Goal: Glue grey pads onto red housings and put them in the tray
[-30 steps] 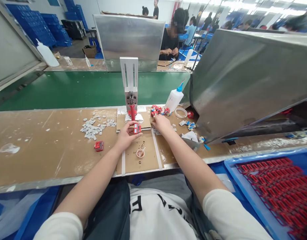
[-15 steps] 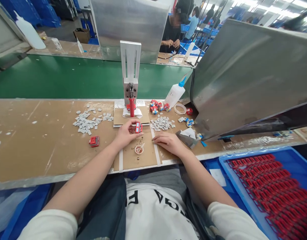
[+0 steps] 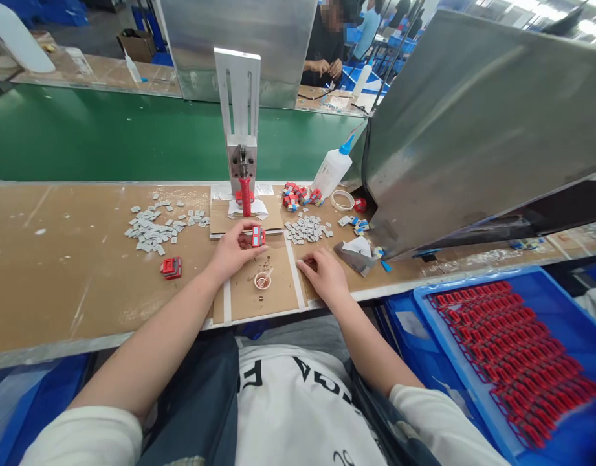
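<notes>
In the head view my left hand (image 3: 233,251) holds a small red toy vehicle (image 3: 258,236) with light-coloured windows between thumb and fingers, just in front of the press. My right hand (image 3: 325,275) rests low over the board, its thumb and fingers drawn together; whatever lies in the fingertips is too small to make out. Between the hands stands a little cup (image 3: 262,281) of brownish content with a thin stick in it. Small grey pieces (image 3: 307,228) are heaped just beyond my right hand. Another red toy vehicle (image 3: 171,267) sits left of my left forearm.
A hand press (image 3: 246,194) with a red handle stands at the centre back. A second heap of grey pieces (image 3: 152,226) lies left. Right are a white bottle (image 3: 332,171), a tape roll (image 3: 342,200), a metal panel (image 3: 463,142) and a blue tray (image 3: 424,301) of red parts.
My right hand's fingers have gone from stretched along the board to curled and drawn together. My left hand still holds the toy vehicle. The whole view has shifted a little.
</notes>
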The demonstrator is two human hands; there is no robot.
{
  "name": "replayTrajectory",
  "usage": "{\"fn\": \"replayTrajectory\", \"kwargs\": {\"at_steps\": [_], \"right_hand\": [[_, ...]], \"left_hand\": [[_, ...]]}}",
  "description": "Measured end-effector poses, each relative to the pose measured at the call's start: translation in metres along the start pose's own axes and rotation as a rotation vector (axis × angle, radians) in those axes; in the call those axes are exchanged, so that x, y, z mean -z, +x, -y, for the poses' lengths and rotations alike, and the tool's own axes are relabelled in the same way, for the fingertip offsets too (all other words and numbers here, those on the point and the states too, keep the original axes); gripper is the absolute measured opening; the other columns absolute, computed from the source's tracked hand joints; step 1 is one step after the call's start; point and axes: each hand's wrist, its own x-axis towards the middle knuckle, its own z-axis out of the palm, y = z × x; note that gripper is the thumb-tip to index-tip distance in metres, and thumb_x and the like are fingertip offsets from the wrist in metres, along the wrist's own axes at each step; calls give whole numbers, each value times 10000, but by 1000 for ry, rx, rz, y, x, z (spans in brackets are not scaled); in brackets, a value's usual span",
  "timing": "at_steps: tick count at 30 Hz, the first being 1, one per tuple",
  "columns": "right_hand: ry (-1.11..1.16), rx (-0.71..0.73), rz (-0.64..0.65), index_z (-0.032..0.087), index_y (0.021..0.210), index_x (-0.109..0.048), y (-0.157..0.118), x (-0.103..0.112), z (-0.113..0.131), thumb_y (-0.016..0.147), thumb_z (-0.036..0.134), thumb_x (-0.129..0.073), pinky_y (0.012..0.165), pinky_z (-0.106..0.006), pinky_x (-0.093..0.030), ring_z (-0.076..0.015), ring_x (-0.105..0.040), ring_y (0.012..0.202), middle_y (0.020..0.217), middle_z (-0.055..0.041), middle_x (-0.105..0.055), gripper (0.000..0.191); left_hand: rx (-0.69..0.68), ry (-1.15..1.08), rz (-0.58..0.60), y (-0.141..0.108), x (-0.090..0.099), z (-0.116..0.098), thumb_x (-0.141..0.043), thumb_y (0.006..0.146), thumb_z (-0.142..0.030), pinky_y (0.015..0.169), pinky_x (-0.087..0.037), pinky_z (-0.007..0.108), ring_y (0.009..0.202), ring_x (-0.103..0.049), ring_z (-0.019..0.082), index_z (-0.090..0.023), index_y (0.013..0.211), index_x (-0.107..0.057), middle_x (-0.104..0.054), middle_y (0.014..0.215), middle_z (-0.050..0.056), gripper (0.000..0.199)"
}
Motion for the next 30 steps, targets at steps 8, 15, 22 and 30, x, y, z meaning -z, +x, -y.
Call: {"fn": "replayTrajectory", "kwargs": {"at_steps": [8,15,22,30], "right_hand": [[223,96,-48,223,875,-724,1,-4,-3,963,400,-716,746,-363,-543,-226,-694,800,863,-59,-755,198],[290,518,-165,263,947,-785,1,12,7,1022,297,-674,861,-382,-637,-221,-784,927,1000,-72,-827,138],[411,620,-241,258,1021,-801,12,8,19,1010,219,-697,746,-312,-638,-176,-754,859,951,-63,-777,112],[801,323,-31,271,975,-833,60,-21,50,968,495,-734,657,-323,-651,-148,-696,718,1009,-58,-710,245]], "left_hand": [[-29,13,9,1,-1,2,-921,714,-416,787,-578,312,827,-684,176,-237,1221,-650,-727,1072,28,602],[-5,-22,9,1,-2,2,-919,724,-401,795,-580,314,833,-684,174,-236,1236,-642,-720,1082,34,605],[-46,-20,13,1,0,5,-917,742,-391,804,-590,308,875,-698,178,-238,1229,-650,-719,1124,43,575],[8,3,63,2,2,13,-877,783,-385,673,-573,271,730,-675,142,-262,1249,-598,-696,1063,16,557]]}}
